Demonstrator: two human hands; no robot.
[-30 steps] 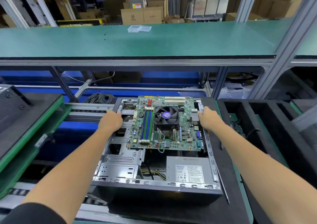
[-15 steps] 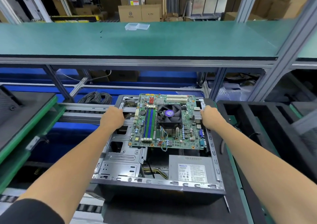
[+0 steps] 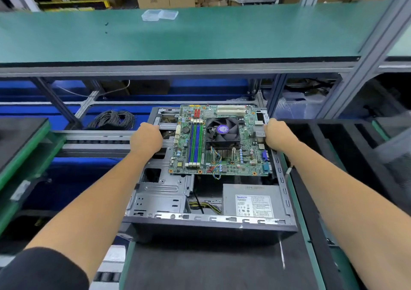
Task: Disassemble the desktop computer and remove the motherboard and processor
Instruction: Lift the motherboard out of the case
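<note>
The open desktop case lies on its side on a black mat. The green motherboard sits in its far half, carrying a black cooler fan over the processor and blue and green memory slots. My left hand is curled over a metal crossbar of the case, just left of the board. My right hand is curled over the case's right rim, beside the board's port blocks. The processor is hidden under the cooler.
A grey power supply and a drive cage fill the near half of the case. A screwdriver lies on the mat at the front right. Black foam trays stand to the right, and a green shelf holding a clear plastic box overhangs behind.
Both hands keep their grip on the case's sides. The case has shifted a little away from me and to the right on the mat, and the view has tilted down.
</note>
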